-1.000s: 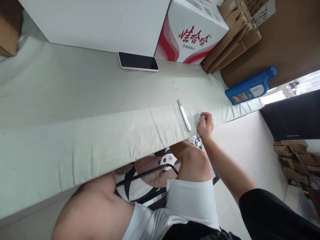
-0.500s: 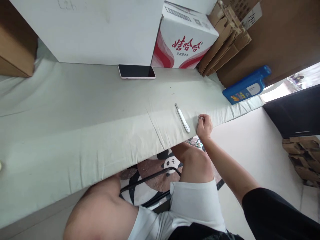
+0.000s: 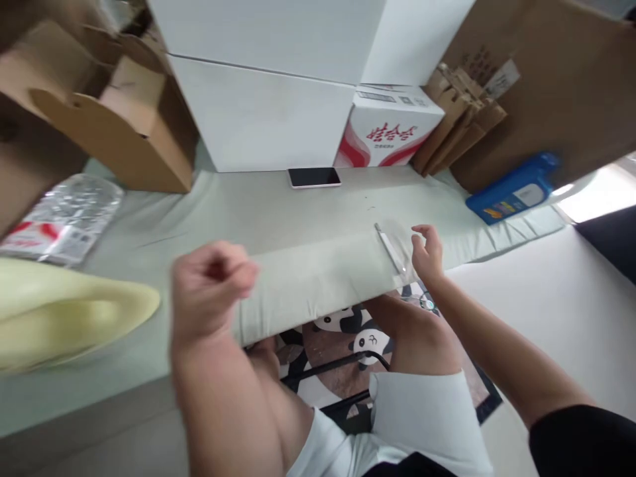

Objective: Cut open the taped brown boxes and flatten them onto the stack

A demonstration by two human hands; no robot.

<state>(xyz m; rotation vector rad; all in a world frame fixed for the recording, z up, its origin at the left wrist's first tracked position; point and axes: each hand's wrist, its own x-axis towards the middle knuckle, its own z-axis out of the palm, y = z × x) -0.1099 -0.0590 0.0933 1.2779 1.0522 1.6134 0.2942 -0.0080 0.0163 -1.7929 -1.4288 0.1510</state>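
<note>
fingers of the rt hand point(image 3: 428, 253): thumb & index bent w/ a gap betw. them, the others mostly hidden; nothing clearly pinched. l hand point(image 3: 213, 291) is blurred, fingers curled into a loose fist; can't tell if anything's inside. the white-handled knife point(image 3: 390, 249) lies on the bench point(image 3: 283, 225) just beside the rt hand, handle end nr the front edge, metal end pointing away, prob. so it's easy to grab w/o meeting the tip. a faint see-through patch shows by it, can't tell what. pale yellow thing point(image 3: 99, 298), l of the l hand & apart from it, crowds that side; foil packet point(image 3: 89, 218) behind it. phone point(image 3: 315, 177) lies flat, screen up, at the back by the big white box point(image 3: 268, 119), prob. parked there to spare the front. red-&-white box point(image 3: 390, 139), folded cardboard point(image 3: 452, 132) & blue bottle point(image 3: 511, 189) line the rt rear, open brown carton point(image 3: 119, 142) the l rear, so they'd limit reach to the back.
</note>
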